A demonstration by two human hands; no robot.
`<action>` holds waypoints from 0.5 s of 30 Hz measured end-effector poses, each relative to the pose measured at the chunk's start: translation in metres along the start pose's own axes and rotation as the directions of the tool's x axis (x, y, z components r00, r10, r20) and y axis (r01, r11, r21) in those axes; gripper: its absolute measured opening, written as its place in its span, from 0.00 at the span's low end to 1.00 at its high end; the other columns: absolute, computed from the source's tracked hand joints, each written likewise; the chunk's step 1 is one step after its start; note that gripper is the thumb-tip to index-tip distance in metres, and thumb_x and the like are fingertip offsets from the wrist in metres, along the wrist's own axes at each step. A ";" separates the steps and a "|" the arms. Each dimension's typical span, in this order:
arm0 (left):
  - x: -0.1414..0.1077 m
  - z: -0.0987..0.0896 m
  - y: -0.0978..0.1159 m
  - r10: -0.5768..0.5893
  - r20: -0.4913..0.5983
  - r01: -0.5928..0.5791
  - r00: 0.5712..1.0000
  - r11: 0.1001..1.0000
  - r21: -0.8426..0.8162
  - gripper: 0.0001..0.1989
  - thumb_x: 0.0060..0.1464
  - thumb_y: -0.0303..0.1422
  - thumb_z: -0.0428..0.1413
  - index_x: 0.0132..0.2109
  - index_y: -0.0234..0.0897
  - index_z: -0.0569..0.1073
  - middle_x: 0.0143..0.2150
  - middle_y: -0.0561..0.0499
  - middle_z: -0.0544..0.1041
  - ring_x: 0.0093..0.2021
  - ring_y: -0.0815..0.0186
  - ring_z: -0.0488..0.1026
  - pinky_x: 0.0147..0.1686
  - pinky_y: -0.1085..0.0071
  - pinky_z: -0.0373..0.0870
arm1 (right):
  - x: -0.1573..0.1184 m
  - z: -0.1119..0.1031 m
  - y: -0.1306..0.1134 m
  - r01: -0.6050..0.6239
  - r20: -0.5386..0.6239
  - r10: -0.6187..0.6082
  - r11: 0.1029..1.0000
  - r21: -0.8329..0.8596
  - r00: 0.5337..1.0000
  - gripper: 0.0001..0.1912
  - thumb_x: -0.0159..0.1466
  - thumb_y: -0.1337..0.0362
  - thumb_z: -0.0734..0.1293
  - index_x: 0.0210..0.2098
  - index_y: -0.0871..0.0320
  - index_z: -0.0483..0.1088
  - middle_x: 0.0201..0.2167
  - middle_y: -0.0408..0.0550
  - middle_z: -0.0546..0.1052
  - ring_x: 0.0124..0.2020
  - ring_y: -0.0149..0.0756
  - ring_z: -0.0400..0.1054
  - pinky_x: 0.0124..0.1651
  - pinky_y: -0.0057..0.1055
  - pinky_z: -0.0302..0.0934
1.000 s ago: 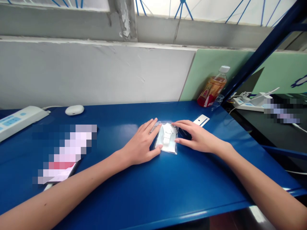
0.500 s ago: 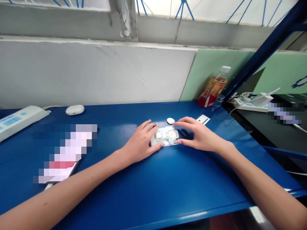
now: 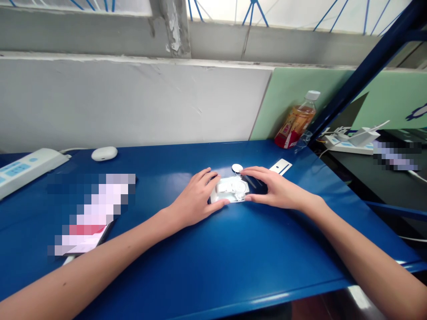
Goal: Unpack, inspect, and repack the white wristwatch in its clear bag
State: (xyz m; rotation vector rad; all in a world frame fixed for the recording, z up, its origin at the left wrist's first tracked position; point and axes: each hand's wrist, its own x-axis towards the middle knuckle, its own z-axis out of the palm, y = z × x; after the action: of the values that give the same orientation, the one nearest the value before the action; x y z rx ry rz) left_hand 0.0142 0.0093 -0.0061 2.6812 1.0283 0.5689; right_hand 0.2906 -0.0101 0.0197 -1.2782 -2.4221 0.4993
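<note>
A wristwatch [image 3: 239,187] with a pale band lies in a clear plastic bag [image 3: 230,198] on the blue desk [image 3: 213,258]. My left hand [image 3: 198,193] rests at the bag's left end, fingers along the far side and thumb on the near edge, gripping it. At the right end my right hand [image 3: 273,186] holds the bag between thumb and fingers, curved wide apart around the watch. Just behind the bag is a small white disc [image 3: 237,168], close to my right fingertips. A white card [image 3: 281,166] sits beyond my right hand, partly covered by it.
To the left are a phone [image 3: 96,213] with a blurred screen, a white earbud case [image 3: 104,154] and a power strip [image 3: 30,169]. A drink bottle [image 3: 295,122] stands at the back right beside a blue metal post [image 3: 360,75]. The desk's front edge [image 3: 267,303] runs below my arms.
My hands stay almost where they were. My right hand has shifted slightly, showing more of the white card. Brighter glare on the plastic now hides the watch dial.
</note>
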 end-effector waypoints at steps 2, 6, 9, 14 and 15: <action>0.000 -0.001 0.001 0.003 0.010 -0.003 1.000 1.000 0.004 0.35 0.59 0.52 0.55 0.63 0.30 0.65 0.64 0.32 0.66 0.68 0.42 0.56 0.63 0.44 0.58 | 0.000 0.000 0.000 -0.001 0.001 0.001 1.000 -0.002 1.000 0.37 0.61 0.46 0.69 0.64 0.56 0.63 0.63 0.58 0.67 0.64 0.53 0.62 0.64 0.50 0.60; 0.000 -0.001 0.002 0.008 0.013 -0.008 1.000 1.000 0.013 0.37 0.58 0.53 0.56 0.64 0.30 0.64 0.65 0.32 0.66 0.68 0.42 0.55 0.63 0.45 0.58 | -0.001 0.000 -0.001 -0.004 0.005 0.004 1.000 -0.009 1.000 0.36 0.61 0.45 0.69 0.64 0.56 0.63 0.63 0.59 0.68 0.64 0.53 0.62 0.64 0.49 0.60; 0.000 0.000 0.001 0.007 0.000 -0.007 1.000 1.000 0.026 0.36 0.58 0.53 0.56 0.63 0.29 0.65 0.64 0.32 0.66 0.68 0.42 0.56 0.64 0.46 0.58 | -0.001 0.000 -0.001 -0.007 0.002 0.007 1.000 -0.005 1.000 0.37 0.61 0.45 0.69 0.63 0.57 0.64 0.63 0.59 0.68 0.63 0.53 0.62 0.64 0.48 0.60; -0.001 0.000 0.002 -0.009 -0.039 0.011 0.999 0.999 0.052 0.37 0.56 0.52 0.58 0.61 0.28 0.66 0.63 0.32 0.68 0.66 0.41 0.59 0.63 0.46 0.61 | -0.001 0.001 0.002 -0.014 -0.001 0.014 1.000 -0.012 1.000 0.36 0.61 0.45 0.69 0.63 0.58 0.64 0.61 0.59 0.69 0.63 0.53 0.63 0.63 0.50 0.61; -0.001 0.000 0.003 -0.006 -0.044 0.009 0.999 0.999 0.052 0.36 0.56 0.51 0.59 0.61 0.28 0.66 0.63 0.32 0.67 0.66 0.41 0.59 0.62 0.46 0.61 | -0.001 0.002 0.003 -0.014 0.000 0.014 1.000 -0.015 1.000 0.36 0.62 0.45 0.69 0.63 0.58 0.64 0.61 0.59 0.70 0.62 0.53 0.63 0.63 0.50 0.61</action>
State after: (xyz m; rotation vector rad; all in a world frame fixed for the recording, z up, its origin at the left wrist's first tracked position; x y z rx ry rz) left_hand 0.0153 0.0064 -0.0050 2.7199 1.0785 0.6106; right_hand 0.2919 -0.0095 0.0167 -1.3025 -2.4233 0.4861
